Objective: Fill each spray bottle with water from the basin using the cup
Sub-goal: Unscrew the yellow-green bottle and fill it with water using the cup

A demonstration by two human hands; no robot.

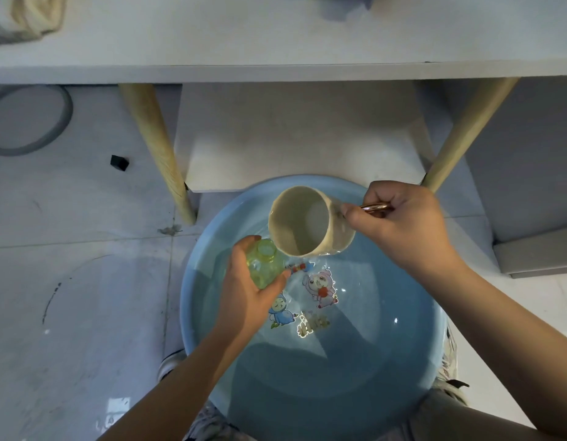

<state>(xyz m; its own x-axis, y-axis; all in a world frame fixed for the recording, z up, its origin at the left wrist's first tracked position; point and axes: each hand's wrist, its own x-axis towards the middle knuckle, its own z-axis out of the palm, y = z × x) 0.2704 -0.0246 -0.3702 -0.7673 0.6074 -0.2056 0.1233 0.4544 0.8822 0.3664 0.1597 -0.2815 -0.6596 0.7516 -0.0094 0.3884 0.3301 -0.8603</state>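
Observation:
A round blue basin of water sits on the floor below me, with cartoon stickers on its bottom. My left hand grips a small yellow-green translucent spray bottle over the basin's left side; its open neck points up and no spray head is on it. My right hand holds a cream cup by its copper-coloured handle. The cup is tilted toward the bottle, its lower rim right beside the bottle's neck. I cannot tell whether water is flowing.
A white table on two wooden legs stands just behind the basin. A cream cloth and a blue cloth lie on it. A grey hose loop and a small black block lie on the tiled floor at left.

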